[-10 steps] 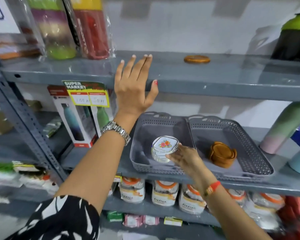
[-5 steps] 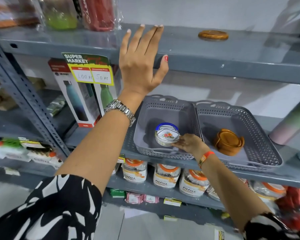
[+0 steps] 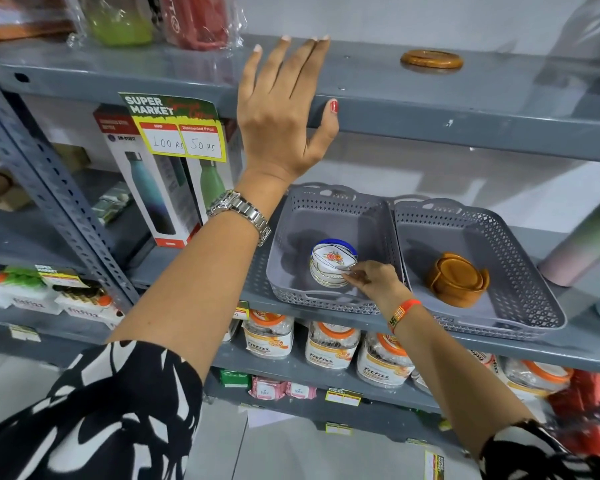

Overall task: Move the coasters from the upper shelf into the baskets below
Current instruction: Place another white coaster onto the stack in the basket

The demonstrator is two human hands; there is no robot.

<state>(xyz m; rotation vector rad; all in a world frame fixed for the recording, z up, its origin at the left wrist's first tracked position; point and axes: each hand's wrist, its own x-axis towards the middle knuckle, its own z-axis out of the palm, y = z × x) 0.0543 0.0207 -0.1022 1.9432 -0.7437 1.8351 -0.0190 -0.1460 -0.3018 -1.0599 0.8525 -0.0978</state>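
Note:
A stack of white floral coasters point(image 3: 331, 268) rests in the left grey basket point(image 3: 291, 237). My right hand point(image 3: 374, 280) touches the stack's right side with its fingertips, pinching the edge of the top coaster. A pile of brown wooden coasters point(image 3: 456, 278) lies in the right grey basket point(image 3: 520, 271). One brown wooden coaster point(image 3: 432, 59) sits alone on the upper shelf point(image 3: 465, 98). My left hand point(image 3: 284, 112) is flat and open against that shelf's front edge, fingers spread, well left of the lone coaster.
Wrapped bottles point(image 3: 160, 19) stand at the upper shelf's left end. Boxed bottles point(image 3: 160, 188) with a price tag point(image 3: 177, 129) are left of the baskets. A pastel bottle point(image 3: 586, 240) stands at the right. Jars point(image 3: 329, 344) fill the shelf below.
My right hand lowered the white coasters into the left basket, and they now rest on its floor. My left hand stayed on the upper shelf edge. The view shifted down.

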